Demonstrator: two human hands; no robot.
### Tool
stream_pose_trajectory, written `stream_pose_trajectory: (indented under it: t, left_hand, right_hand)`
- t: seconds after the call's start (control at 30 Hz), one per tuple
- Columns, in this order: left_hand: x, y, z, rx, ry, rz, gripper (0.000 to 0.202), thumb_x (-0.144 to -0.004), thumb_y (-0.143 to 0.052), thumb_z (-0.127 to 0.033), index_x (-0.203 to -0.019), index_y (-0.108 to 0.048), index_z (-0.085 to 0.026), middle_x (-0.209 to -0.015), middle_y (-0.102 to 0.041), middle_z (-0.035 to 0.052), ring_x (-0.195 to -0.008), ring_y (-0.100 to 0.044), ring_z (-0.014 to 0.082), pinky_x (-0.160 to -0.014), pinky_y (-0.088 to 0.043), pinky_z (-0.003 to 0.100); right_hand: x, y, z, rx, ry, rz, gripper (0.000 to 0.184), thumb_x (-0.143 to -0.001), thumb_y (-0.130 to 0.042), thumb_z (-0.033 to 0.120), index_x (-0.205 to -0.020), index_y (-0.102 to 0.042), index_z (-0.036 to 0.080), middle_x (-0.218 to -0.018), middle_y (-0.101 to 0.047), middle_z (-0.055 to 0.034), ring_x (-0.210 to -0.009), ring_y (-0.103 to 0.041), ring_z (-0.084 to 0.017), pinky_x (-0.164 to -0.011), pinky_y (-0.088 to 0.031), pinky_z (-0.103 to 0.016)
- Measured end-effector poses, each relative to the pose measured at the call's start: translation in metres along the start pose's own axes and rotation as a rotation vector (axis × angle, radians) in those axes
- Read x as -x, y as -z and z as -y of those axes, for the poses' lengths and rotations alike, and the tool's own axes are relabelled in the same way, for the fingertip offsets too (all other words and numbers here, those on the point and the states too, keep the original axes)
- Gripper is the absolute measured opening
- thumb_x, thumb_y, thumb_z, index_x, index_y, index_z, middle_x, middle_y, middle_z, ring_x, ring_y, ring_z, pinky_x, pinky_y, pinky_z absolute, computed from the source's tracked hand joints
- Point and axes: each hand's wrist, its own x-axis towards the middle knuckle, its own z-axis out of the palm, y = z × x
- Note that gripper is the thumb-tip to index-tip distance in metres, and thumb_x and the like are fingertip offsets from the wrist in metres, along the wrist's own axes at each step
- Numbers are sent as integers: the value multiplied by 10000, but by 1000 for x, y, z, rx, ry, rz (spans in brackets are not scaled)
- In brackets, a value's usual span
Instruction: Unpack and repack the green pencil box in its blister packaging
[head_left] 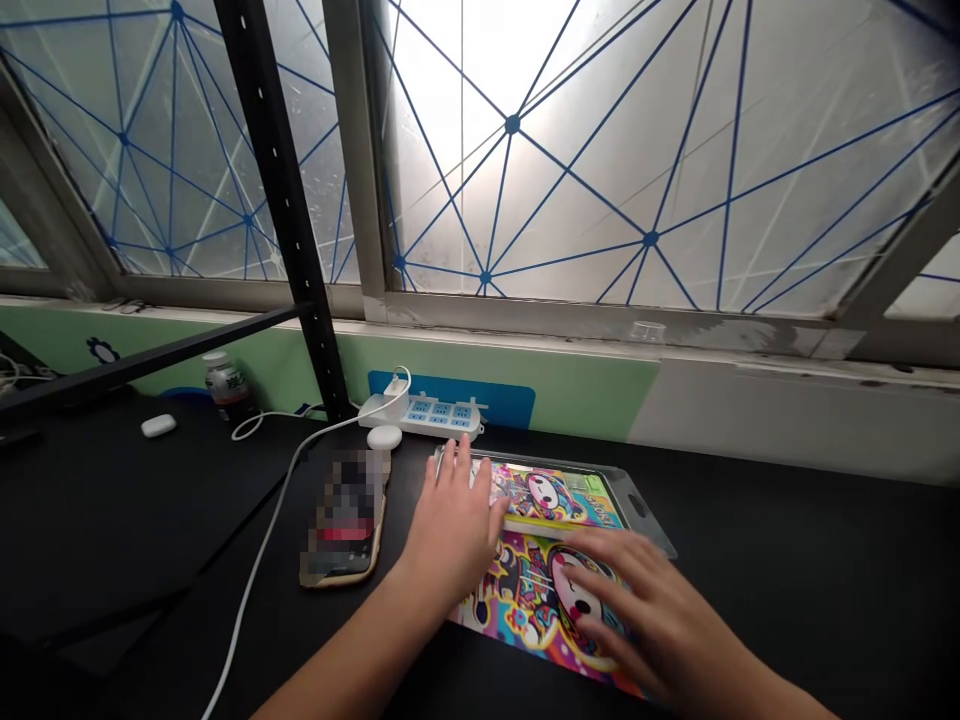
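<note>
A colourful printed sheet [525, 640] with cartoon faces lies on the black table in front of me. Behind it, partly overlapping, is a smaller bright booklet or box with a similar print [574, 493], resting on a clear plastic sleeve [643, 510] with a slot at its right end. My left hand [459, 510] lies flat with fingers stretched over the left end of the smaller printed piece. Over the right part of the sheet is my right hand [637, 610], fingers spread and slightly blurred. Whether its fingertips touch the print, I cannot tell.
A phone [349, 520] with a blurred-out screen lies left of my hand, a white cable [259, 570] running past it. Against the wall are a white power strip [431, 412], a white round object [384, 437], a bottle [229, 388] and a black rack post [289, 200].
</note>
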Motion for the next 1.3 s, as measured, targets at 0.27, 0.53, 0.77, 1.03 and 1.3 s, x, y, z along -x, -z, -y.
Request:
stream_pose_trajectory:
  t: [0.27, 0.53, 0.77, 1.03, 1.3]
  left_hand:
    - [-29, -20, -24, 29, -111, 164, 699, -986, -349, -615, -1457, -476, -114, -1580, -315, 226, -1481, -172, 448, -1140, -213, 666]
    - [-31, -22, 2, 21, -153, 192, 694, -988, -232, -666, -1505, -417, -241, -1614, -286, 122, -1499, -189, 361, -1179, -193, 597]
    - [-27, -26, 6, 24, -129, 166, 665, -994, -268, -646, -1499, -431, -246, -1613, -285, 120, -1502, -166, 371, -1174, -186, 608]
    - [-24, -14, 12, 49, -161, 232, 624, -999, -301, -625, -1485, -452, -265, -1615, -278, 116, -1503, -177, 353, -1168, -190, 598]
    - [-20, -3, 11, 71, -162, 290, 619, -945, -427, -655, -1424, -520, -274, -1616, -286, 93, -1507, -165, 352, -1167, -196, 599]
  right_hand:
    - [-13, 9, 26, -181, -75, 384, 753, -920, -568, 565, -1561, -288, 286, -1562, -367, -101, -1414, -378, -370, -1091, -424, -566]
    - [20, 8, 5, -176, -426, 292, 368, -986, -461, 483, -1209, -641, 253, -1254, -638, -132, -1098, -616, -291, -915, -528, -443]
    - [19, -4, 6, -84, -560, 169, 362, -937, -521, 547, -1087, -602, 228, -1125, -621, -125, -999, -584, -297, -867, -504, -474]
    - [18, 18, 15, -201, -638, 161, 289, -946, -482, 519, -879, -497, 238, -776, -624, -24, -679, -574, -187, -624, -439, -307]
    - [27, 53, -110, -323, -834, 360, 527, -869, -486, 684, -642, -587, 220, -634, -623, -12, -595, -550, -182, -534, -377, -291]
